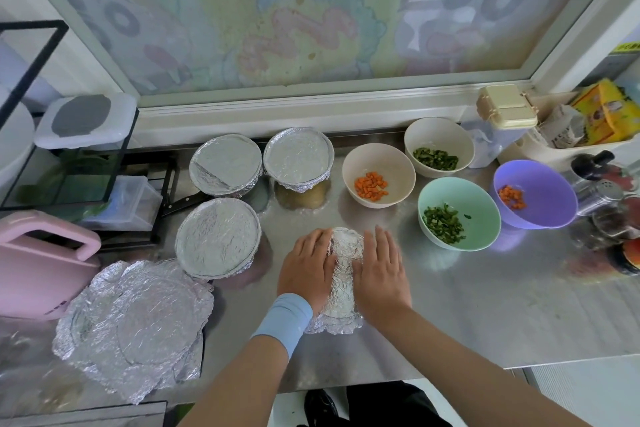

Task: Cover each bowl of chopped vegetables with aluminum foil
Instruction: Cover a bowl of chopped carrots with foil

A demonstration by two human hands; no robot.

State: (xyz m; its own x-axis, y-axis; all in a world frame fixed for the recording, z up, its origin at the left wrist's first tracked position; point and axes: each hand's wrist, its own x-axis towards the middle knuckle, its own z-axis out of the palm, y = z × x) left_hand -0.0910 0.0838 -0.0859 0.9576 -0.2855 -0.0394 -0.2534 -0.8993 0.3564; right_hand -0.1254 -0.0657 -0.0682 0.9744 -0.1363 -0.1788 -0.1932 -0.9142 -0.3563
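Observation:
A foil-covered bowl (341, 274) stands on the steel counter in front of me. My left hand (306, 269) and my right hand (379, 274) lie flat on its two sides, fingers straight, pressing the foil down. Three foil-covered bowls (225, 165) (298, 158) (218, 241) stand to the left and behind. Uncovered are a cream bowl with chopped carrot (379, 177), a cream bowl with chopped greens (438, 146), a mint bowl with greens (459, 215) and a purple bowl with carrot (535, 194). Loose crumpled foil sheets (135, 322) lie at the front left.
A pink board (38, 270) and a black wire rack (86, 163) with containers stand at the left. Jars and shakers (602, 204) and a tub with packets (571, 128) crowd the right edge. A knife handle (183, 203) pokes out by the rack.

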